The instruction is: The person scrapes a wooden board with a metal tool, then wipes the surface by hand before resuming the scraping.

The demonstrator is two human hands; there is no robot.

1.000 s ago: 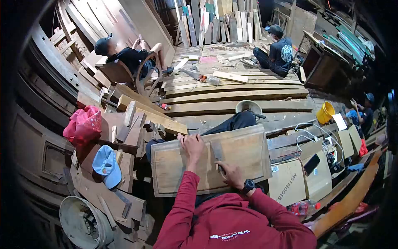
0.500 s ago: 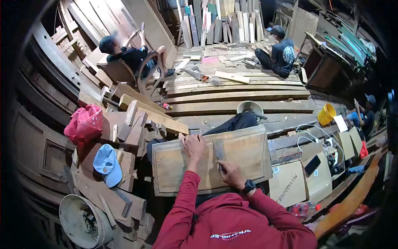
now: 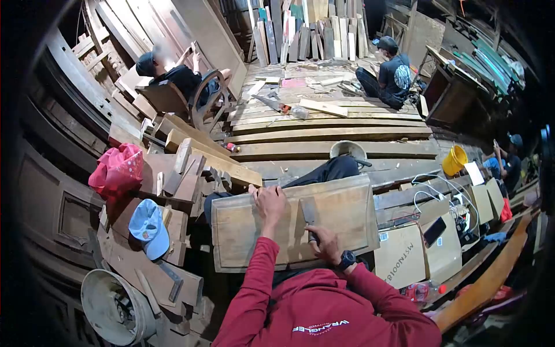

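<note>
Rectangular pale wooden panel point(image 3: 243, 231) lies across the lap. Left hand point(image 3: 269, 203) still presses it at 12 o'clock, fingers spread. Right hand point(image 3: 325, 243), fingers closed round flat metal scraper blade point(image 3: 309, 213), has edged toward 3 o'clock, so scraping likely continues.

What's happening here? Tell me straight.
A person in a red top sits with a wooden panel across the lap. The left hand lies flat on it near the far edge. The right hand has a closed grip on a wide chisel, its blade against the panel's face. Other people sit among planks farther back.
</note>
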